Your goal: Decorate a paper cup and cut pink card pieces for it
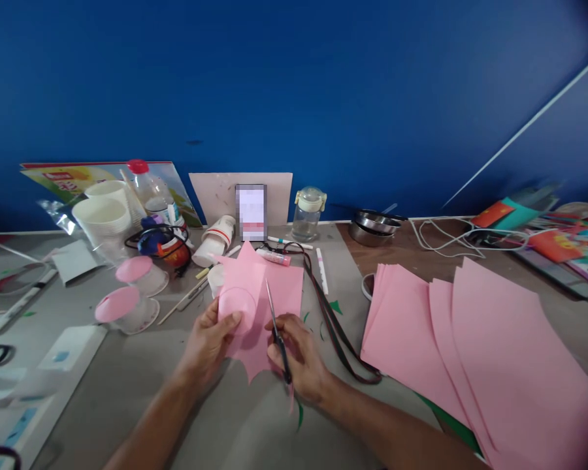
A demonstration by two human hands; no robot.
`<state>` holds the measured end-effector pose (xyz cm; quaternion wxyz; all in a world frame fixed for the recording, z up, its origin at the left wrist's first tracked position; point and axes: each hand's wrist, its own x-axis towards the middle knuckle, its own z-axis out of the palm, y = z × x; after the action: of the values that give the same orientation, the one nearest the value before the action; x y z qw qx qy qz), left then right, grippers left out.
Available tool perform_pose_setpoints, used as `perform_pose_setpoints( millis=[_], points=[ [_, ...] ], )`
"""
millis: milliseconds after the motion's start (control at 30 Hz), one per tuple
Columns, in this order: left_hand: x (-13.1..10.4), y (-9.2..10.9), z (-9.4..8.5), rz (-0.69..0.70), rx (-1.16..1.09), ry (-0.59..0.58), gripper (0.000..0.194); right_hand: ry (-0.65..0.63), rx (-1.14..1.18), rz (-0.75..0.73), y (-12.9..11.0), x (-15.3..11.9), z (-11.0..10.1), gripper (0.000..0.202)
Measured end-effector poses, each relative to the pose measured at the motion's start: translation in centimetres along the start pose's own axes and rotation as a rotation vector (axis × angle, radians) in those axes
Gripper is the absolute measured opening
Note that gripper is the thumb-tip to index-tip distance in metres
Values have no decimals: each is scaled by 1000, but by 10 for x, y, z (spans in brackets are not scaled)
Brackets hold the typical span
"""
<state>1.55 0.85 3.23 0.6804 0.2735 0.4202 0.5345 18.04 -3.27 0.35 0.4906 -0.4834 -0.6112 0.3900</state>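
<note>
Between my hands is a pink paper point(249, 349) with jagged cut edges and a round outline drawn on it. My left hand point(210, 343) pinches it at the left, thumb on top near the circle. My right hand point(298, 359) is closed around the dark handles of a pair of scissors point(280, 346), whose blades point up and away over the paper. Another pink sheet point(289, 287) lies behind the scissors. Two paper cups with pink tops, one point(117, 305) nearer than the other point(134, 269), lie to the left.
A pink paper stack point(504, 346) covers the right side. At the back are a phone point(251, 212), a glass jar point(308, 215), metal bowls point(375, 228) and stacked cups point(102, 219). A dark strap point(333, 320) curves right of my right hand.
</note>
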Motion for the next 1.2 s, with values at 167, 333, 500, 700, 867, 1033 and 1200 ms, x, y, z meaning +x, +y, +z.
perform_pose_setpoints(
  millis=[167, 333, 500, 700, 867, 1033, 1200],
  points=[
    [0, -5, 0, -7, 4, 11, 32, -61, -109, -46, -2, -1, 4, 15],
    [2, -8, 3, -18, 17, 40, 40, -59, -115, -11, -4, 0, 4, 17],
    [2, -9, 6, -18, -1, 44, 41, -55, -88, 16, -1, 2, 6, 17],
    [2, -10, 4, -8, 8, 59, 38, -60, -70, 54, 1, 1, 8, 19],
    [3, -11, 5, 2, 13, 57, 38, -60, -61, 78, 1, 1, 10, 18],
    [1, -11, 7, 3, 25, 54, 38, -54, -90, 65, 1, 1, 11, 16],
    [2, -11, 8, 11, 11, 57, 38, -41, -93, 44, 0, 2, 11, 14]
  ],
)
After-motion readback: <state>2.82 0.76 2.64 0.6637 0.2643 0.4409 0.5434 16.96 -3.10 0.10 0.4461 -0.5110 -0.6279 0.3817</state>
